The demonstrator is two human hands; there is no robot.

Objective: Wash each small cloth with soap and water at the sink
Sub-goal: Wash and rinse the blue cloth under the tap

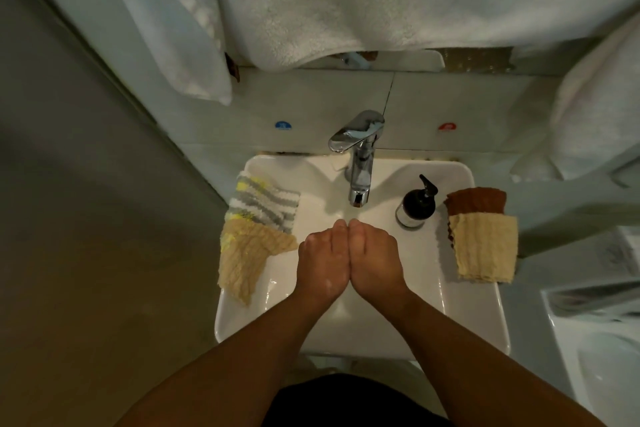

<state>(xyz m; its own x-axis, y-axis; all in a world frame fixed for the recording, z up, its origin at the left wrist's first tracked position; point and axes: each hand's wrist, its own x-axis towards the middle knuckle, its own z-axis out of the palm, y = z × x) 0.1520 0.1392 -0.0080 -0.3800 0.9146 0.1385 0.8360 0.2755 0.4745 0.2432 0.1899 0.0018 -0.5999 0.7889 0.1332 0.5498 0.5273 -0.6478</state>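
Observation:
My left hand [323,258] and my right hand [374,255] are pressed side by side over the white sink [460,315], just below the chrome tap [360,156]. Their backs face up, fingers together, and no cloth shows in them. On the sink's left rim lie a grey, white and yellow striped cloth [263,201] and a beige cloth [247,260] that hangs partly into the basin. The right rim holds a folded beige cloth [485,246] overlapping a brown cloth [476,199]. A dark soap pump bottle [417,204] stands right of the tap.
Large white towels [346,0] hang above the sink against the wall, and another towel [595,114] hangs at the right. A white fixture [602,357] sits at the lower right. A grey wall runs along the left side.

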